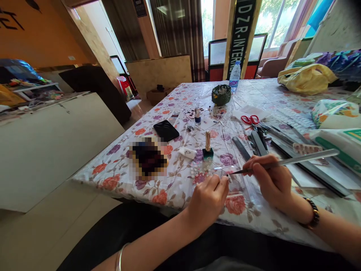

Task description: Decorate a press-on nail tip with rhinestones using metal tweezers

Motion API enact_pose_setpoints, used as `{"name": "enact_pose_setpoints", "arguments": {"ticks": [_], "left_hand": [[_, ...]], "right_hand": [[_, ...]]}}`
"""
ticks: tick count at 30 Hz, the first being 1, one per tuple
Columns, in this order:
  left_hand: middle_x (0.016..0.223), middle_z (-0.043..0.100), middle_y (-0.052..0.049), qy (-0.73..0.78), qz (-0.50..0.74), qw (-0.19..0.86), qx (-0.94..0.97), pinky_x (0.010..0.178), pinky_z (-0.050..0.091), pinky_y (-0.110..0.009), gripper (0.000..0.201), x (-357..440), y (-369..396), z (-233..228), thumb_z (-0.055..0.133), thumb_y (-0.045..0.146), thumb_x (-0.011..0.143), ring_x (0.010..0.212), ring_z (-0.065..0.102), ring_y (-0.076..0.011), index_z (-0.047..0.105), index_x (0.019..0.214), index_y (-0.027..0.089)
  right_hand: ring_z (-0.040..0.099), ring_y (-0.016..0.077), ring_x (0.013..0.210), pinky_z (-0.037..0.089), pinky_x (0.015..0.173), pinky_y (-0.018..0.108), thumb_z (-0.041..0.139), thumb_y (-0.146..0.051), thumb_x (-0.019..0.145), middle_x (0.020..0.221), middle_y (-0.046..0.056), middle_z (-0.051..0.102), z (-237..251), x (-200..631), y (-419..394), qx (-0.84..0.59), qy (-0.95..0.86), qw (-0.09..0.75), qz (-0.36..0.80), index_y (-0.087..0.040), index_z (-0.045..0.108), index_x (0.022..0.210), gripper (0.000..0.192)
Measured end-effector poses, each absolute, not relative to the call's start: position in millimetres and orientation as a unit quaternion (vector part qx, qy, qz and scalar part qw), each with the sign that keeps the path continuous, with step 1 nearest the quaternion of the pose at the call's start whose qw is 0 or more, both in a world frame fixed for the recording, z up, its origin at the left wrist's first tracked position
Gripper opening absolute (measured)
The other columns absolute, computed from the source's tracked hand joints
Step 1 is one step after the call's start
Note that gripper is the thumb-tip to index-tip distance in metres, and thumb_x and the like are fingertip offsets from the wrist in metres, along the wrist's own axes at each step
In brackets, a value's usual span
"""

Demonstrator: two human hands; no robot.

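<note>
My right hand [272, 178] grips a long thin silver brush [299, 159], its dark tip pointing left toward my left hand. My left hand [208, 199] pinches something very small, perhaps a false nail, at its fingertips, right where the brush tip [235, 172] ends; the item is too small to identify. Both hands hover over the near edge of a table with a floral cloth [175, 184]. Just beyond them stand a green nail polish bottle with a gold cap [208, 146], a small white tube [187, 152] and a scatter of tiny beads [199, 174].
Farther on the table lie a black phone [166, 130], a blue polish bottle [197, 116], red scissors [249, 119], nail files and tools [258, 142], a green woven basket [221, 94], a water bottle [234, 76], a yellow bag [306, 78] and tissue packs [335, 113].
</note>
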State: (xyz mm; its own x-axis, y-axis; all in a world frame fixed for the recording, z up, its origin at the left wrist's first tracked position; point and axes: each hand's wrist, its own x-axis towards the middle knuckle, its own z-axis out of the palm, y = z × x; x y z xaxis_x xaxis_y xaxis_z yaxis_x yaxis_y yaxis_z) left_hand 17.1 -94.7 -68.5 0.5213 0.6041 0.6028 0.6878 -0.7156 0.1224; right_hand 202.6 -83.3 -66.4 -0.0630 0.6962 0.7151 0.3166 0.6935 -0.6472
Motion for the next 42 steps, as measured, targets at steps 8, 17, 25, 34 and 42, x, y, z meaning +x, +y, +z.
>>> {"name": "enact_pose_setpoints", "arguments": {"ticks": [8, 17, 25, 34, 42], "left_hand": [[0.063, 0.055, -0.003, -0.373, -0.317, 0.072, -0.869, 0.055, 0.051, -0.026, 0.021, 18.4, -94.0, -70.0, 0.043, 0.015, 0.089, 0.057, 0.055, -0.0143, 0.063, 0.087, 0.011], [0.063, 0.055, -0.003, -0.37, -0.316, 0.068, -0.871, 0.055, 0.052, -0.027, 0.021, 17.5, -95.9, -68.5, 0.043, 0.015, 0.089, 0.058, 0.056, -0.0146, 0.063, 0.087, 0.01], [0.064, 0.056, -0.003, -0.372, -0.317, 0.065, -0.87, 0.056, 0.052, -0.026, 0.023, 17.3, -96.5, -67.5, 0.041, 0.016, 0.09, 0.058, 0.056, -0.0135, 0.063, 0.088, 0.01], [0.064, 0.056, -0.003, -0.37, -0.31, 0.073, -0.873, 0.056, 0.052, -0.026, 0.025, 17.2, -96.7, -64.9, 0.038, 0.016, 0.091, 0.058, 0.057, -0.0132, 0.063, 0.089, 0.01], [0.062, 0.056, -0.003, -0.367, -0.312, 0.082, -0.872, 0.053, 0.052, -0.026, 0.025, 17.2, -95.7, -66.9, 0.039, 0.016, 0.091, 0.057, 0.057, -0.0139, 0.063, 0.089, 0.009]], "right_hand": [[0.059, 0.0133, 0.065, 0.048, 0.06, 0.028, 0.049, -0.016, 0.086, 0.075, 0.002, 0.06, -68.3, 202.3, -83.5, -0.363, -0.707, 0.587, 0.155, -0.02, 0.054, 0.087, 0.007], [0.061, 0.0138, 0.065, 0.047, 0.057, 0.027, 0.048, -0.017, 0.087, 0.075, 0.002, 0.06, -67.5, 202.2, -84.9, -0.374, -0.695, 0.592, 0.163, -0.02, 0.055, 0.086, 0.007], [0.062, 0.014, 0.066, 0.048, 0.054, 0.025, 0.048, -0.02, 0.087, 0.076, 0.002, 0.06, -69.6, 201.2, -83.4, -0.387, -0.677, 0.602, 0.172, -0.02, 0.054, 0.085, 0.007], [0.061, 0.0138, 0.064, 0.049, 0.054, 0.026, 0.05, -0.023, 0.086, 0.075, 0.002, 0.061, -70.2, 202.3, -82.4, -0.383, -0.681, 0.599, 0.176, -0.02, 0.054, 0.084, 0.006], [0.059, 0.0129, 0.06, 0.049, 0.053, 0.026, 0.051, -0.025, 0.086, 0.073, 0.002, 0.061, -69.8, 202.4, -82.4, -0.385, -0.681, 0.597, 0.178, -0.02, 0.054, 0.083, 0.007]]}}
